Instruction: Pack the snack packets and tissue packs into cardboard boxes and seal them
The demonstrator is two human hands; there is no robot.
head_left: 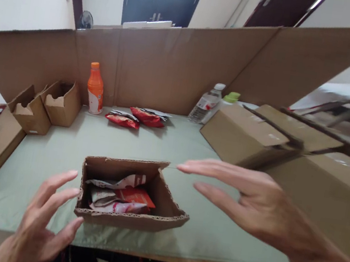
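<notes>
An open cardboard box stands near the front edge of the table, holding several packets, among them a red one and a pale pink one. Beside its left end is my left hand, fingers apart and nothing in it; whether the fingertips touch the cardboard I cannot tell. My right hand hovers to the right of the box, empty, with the thumb spread from the straight fingers.
Red packets lie at the back, by an orange bottle. Two small open boxes stand back left. Larger boxes fill the right side, near a clear bottle. A cardboard screen runs behind.
</notes>
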